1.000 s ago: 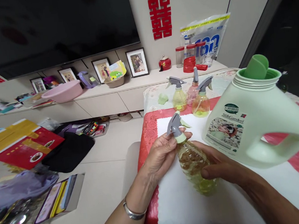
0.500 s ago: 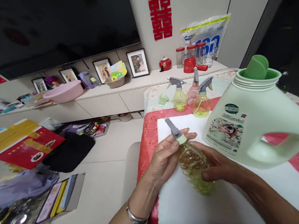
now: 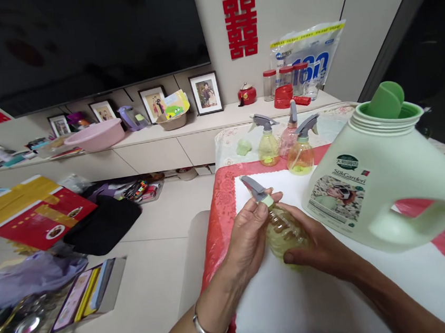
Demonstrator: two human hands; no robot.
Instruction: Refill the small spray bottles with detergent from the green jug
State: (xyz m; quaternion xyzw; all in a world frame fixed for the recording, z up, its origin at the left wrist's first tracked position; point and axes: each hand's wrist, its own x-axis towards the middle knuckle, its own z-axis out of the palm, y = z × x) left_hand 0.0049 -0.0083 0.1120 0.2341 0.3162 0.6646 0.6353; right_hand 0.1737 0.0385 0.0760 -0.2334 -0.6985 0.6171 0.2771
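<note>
Over the white mat on our bench (image 3: 301,306), our right hand (image 3: 318,249) cradles the yellow spray bottle (image 3: 282,229), tilted, steadying it while our left hand (image 3: 249,232) pinches its collar.

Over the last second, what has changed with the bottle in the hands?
The spray head has turned and tipped leftward as the left hand twists it; the spray bottle sits lower in the right hand. Both hands kept their grip. The green jug stayed put.

Two bare forearms reach forward, the left hand (image 3: 250,226) curled with fingers pinched together, the right hand (image 3: 313,241) cupped, thumb extended, both close together.
</note>
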